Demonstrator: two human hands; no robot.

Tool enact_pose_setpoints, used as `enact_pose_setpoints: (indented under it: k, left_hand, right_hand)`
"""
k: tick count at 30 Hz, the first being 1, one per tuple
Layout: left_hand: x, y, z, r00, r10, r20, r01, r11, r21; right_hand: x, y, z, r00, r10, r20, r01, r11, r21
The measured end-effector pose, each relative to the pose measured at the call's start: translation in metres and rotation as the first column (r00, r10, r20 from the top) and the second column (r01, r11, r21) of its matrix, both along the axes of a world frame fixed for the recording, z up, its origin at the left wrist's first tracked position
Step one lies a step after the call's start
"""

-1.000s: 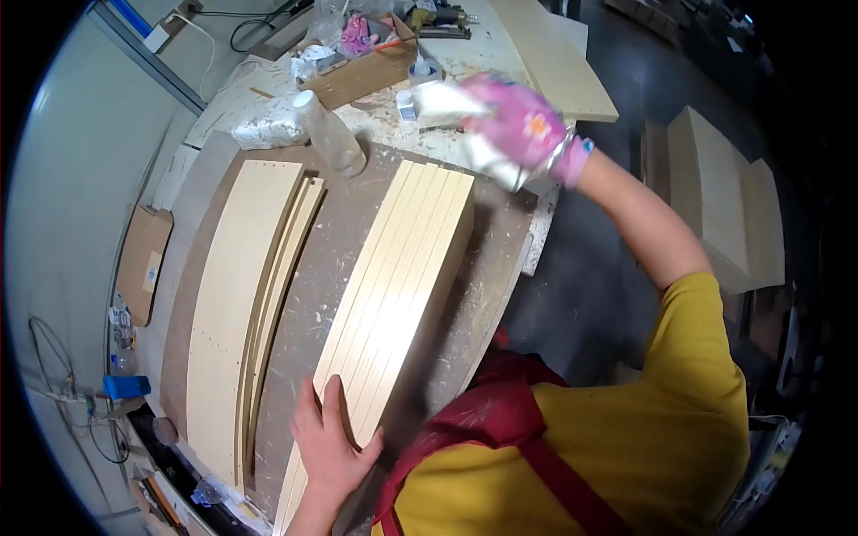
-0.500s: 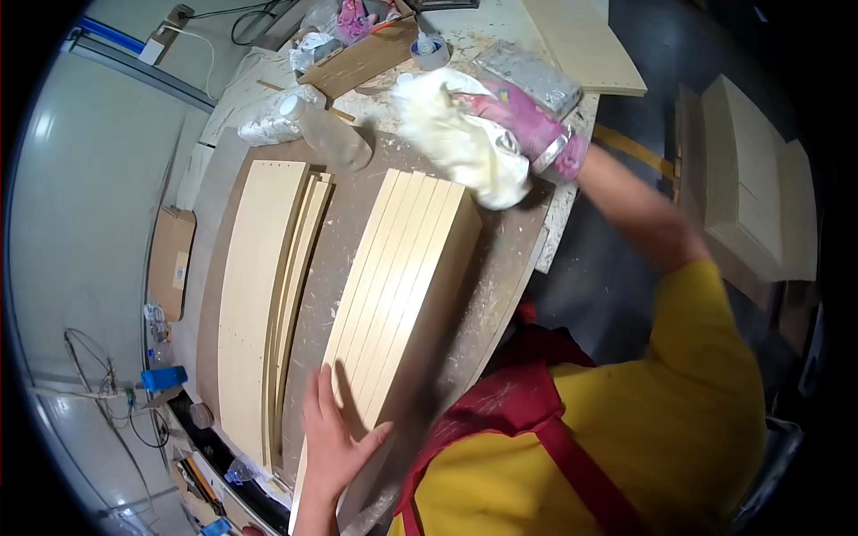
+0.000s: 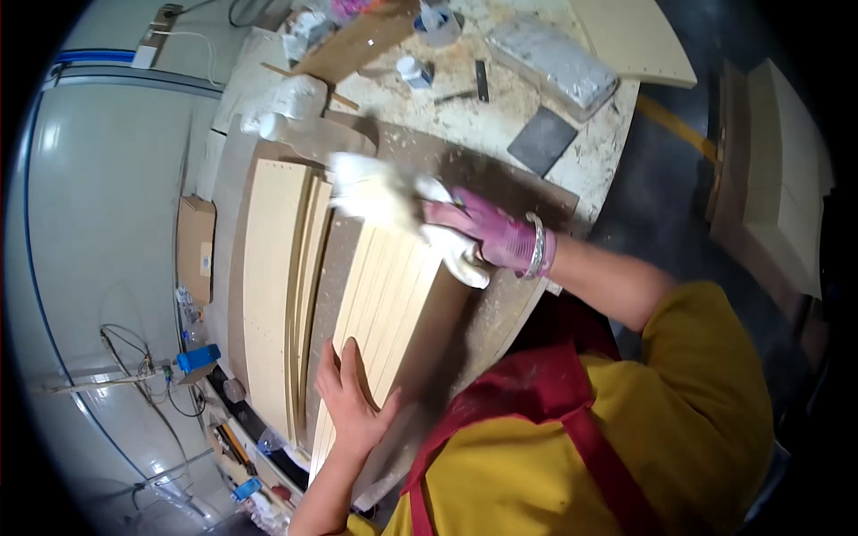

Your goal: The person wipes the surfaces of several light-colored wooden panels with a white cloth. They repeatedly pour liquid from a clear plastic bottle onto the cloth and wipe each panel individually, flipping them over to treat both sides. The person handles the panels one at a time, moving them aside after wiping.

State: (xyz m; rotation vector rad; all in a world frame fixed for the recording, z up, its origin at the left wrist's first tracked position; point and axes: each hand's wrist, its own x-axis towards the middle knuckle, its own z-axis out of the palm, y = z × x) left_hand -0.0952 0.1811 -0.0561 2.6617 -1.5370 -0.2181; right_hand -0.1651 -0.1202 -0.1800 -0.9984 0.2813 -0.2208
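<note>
A row of several pale boards [image 3: 386, 286] stands side by side on the brown board covering the bench. My bare left hand [image 3: 357, 402] rests on the near end of the row, fingers and thumb apart. In a pink-purple glove, my right hand [image 3: 483, 228] grips a white cloth [image 3: 380, 192] over the far end of the boards. The cloth is smeared by motion and hides that end. Left of the row lies another stack of pale, slightly curved boards [image 3: 273, 286], with small holes along its far edge.
Beyond the boards lie a translucent bottle [image 3: 322, 138], a small white-capped bottle [image 3: 414, 71], a dark square pad [image 3: 542, 141] and a plastic-wrapped block [image 3: 554, 67]. A cardboard box [image 3: 195, 248] stands by the left wall. More pale panels [image 3: 773, 161] are stacked at the right.
My right hand has brought the cloth left and nearer, from beyond the row onto its far end. The left hand stays on the near end. The view has shifted slightly.
</note>
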Motion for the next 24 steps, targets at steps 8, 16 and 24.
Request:
enact_pose_setpoints:
  k: [8,16,24]
  left_hand:
    - [-0.001,0.006,-0.003,0.974,0.066,-0.216,-0.072,0.997,-0.018]
    - [0.004,0.009,0.001,0.979,0.052,-0.195,-0.039,0.997,0.071]
    - [0.009,0.013,-0.001,0.979,0.011,-0.204,-0.002,0.999,0.045]
  right_hand:
    - [-0.040,-0.079,0.003,0.844,-0.517,0.143,0.425,0.806,0.411]
    - [-0.042,-0.072,-0.047,0.826,-0.564,-0.019,0.548,0.792,0.269]
    - [-0.030,-0.053,-0.065,0.926,-0.377,0.009,0.219,0.520,-0.826]
